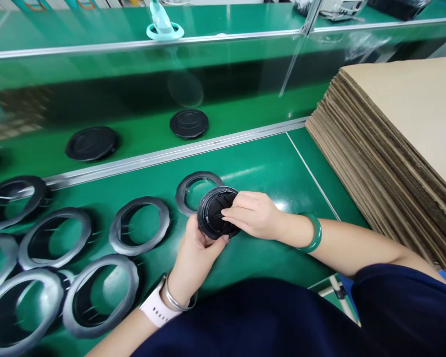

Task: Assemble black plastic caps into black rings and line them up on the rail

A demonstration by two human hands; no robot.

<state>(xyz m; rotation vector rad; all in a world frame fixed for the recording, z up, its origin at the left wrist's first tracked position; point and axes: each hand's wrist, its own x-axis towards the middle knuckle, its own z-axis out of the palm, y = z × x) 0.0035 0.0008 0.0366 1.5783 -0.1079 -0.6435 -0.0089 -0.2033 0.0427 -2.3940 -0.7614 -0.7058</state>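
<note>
Black round part: I have it near the middle of my head view, raised above the green worktop (256, 168), its recessed face turned up; this black round part (210, 210) sits between both hands, tilted, I judge, so the inside can be seen and reached.
Left hand: My left hand (200, 248) is curled narrow around the part's near-left edge, thumb along the near rim, which I read as steadying it and leaving the face free.
Right hand: My right hand (256, 215) comes over the far side, fingers drawn close together, tips at the recessed face; I cannot tell whether they press, pinch, or hold something small.
Nearest ring: A dark ring (181, 191) lies just behind the part and is partly covered by it in my view; whether they touch, I cannot tell.
Other rings: More rings (115, 233) lie flat to the left, some cut off by the frame, probably laid there to be within easy reach.
Rail: A metal rail (193, 148) edges the worktop; on the green strip (141, 141) beyond it I see two black discs (189, 123), well apart.
Cardboard: A tall cardboard stack (405, 124) fills the right side, seemingly set there clear of my working spot.
</note>
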